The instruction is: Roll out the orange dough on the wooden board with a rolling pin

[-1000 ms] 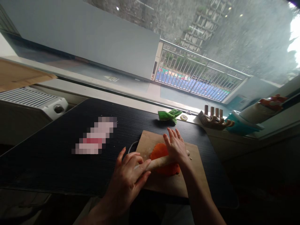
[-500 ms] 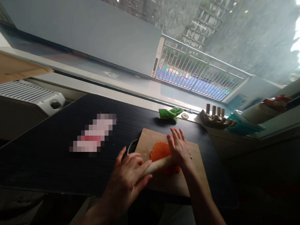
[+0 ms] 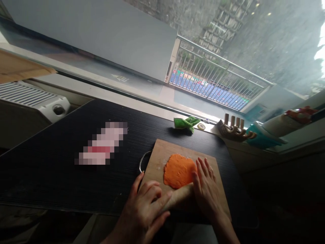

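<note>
A flat, rounded sheet of orange dough lies on a wooden board. Just below its near edge is a pale rolling pin, set slantwise across the board. My left hand holds the pin's left end between thumb and fingers. Over the other end lies my right hand, palm on the pin and fingers stretched out flat, pointing away from me. The pin's two ends are hidden by my hands.
The board rests on a black table. A metal handle shows at the board's left edge. Farther back lie a green cloth and a roll of tape. A wooden rack stands right, a white heater left.
The rolling pin has come toward me with both hands on it, from the middle of the dough to its near edge. More of the orange dough now shows.
</note>
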Available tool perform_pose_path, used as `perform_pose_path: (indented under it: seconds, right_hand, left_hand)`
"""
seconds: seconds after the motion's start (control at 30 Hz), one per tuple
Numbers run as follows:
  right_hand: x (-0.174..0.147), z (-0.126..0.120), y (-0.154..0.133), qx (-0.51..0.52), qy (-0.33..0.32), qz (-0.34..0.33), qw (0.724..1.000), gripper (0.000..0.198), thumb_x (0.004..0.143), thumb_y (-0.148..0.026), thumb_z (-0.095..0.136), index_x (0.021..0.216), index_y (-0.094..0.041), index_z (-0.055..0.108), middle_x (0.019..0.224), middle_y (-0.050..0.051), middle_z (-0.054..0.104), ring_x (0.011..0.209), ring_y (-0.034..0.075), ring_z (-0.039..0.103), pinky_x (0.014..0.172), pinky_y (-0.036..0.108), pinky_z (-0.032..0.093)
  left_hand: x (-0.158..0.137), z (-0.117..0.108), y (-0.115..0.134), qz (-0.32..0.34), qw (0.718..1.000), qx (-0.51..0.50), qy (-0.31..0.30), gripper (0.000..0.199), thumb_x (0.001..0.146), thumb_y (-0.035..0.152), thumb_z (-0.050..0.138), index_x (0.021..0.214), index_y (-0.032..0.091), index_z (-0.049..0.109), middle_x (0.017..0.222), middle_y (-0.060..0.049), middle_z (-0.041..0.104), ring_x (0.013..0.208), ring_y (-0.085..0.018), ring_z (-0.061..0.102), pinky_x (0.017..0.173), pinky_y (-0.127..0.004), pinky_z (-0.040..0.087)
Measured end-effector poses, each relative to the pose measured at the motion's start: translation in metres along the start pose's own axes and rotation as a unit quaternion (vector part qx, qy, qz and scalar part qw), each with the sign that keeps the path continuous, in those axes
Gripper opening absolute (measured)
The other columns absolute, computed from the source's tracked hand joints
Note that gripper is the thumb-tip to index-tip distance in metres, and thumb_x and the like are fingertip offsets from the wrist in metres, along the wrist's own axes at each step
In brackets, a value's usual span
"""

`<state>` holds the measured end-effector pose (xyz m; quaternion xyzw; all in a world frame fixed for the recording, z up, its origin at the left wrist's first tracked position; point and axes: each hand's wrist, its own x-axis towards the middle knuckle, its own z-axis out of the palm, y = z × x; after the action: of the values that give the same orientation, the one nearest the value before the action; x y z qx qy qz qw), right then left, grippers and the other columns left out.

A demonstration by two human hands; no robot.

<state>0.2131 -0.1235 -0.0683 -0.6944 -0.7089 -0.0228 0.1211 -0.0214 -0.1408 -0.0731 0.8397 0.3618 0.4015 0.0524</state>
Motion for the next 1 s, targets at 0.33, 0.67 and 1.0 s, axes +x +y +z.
perform_pose_path:
  seconds: [0.33, 0.67, 1.0]
  right_hand:
    - [0.055, -0.005, -0.023, 0.057, -0.020, -0.005, 0.998, 0.061, 0.095, -0.049, 0.018, 0.140, -0.011, 0.033, 0.147, 0.007, 0.031, 0.139, 0.019, 0.015, 0.112, 0.039, 0.019]
    - [0.034, -0.001, -0.012, 0.033, 0.006, -0.008, 0.999, 0.054, 0.096, -0.043, 0.018, 0.138, -0.016, 0.038, 0.145, 0.006, 0.036, 0.138, 0.022, 0.017, 0.110, 0.045, 0.021]
    - [0.023, -0.006, -0.009, 0.040, -0.036, -0.010, 0.998, 0.057, 0.096, -0.046, 0.018, 0.138, -0.013, 0.038, 0.146, 0.006, 0.034, 0.139, 0.020, 0.014, 0.111, 0.040, 0.019]
  left_hand:
    - [0.008, -0.010, -0.008, -0.016, 0.999, 0.029, 0.002, 0.032, 0.084, 0.018, 0.054, 0.114, 0.027, 0.059, 0.089, 0.000, 0.061, 0.096, -0.017, 0.056, 0.106, -0.048, 0.025]
    - [0.007, -0.001, -0.006, -0.018, 0.999, -0.028, 0.025, 0.026, 0.085, 0.021, 0.055, 0.111, 0.025, 0.061, 0.085, 0.001, 0.062, 0.093, -0.015, 0.057, 0.106, -0.046, 0.025]
    - [-0.001, 0.001, 0.002, 0.007, 0.999, -0.039, 0.031, 0.030, 0.085, 0.014, 0.050, 0.111, 0.025, 0.060, 0.088, -0.001, 0.059, 0.092, -0.016, 0.055, 0.104, -0.050, 0.028]
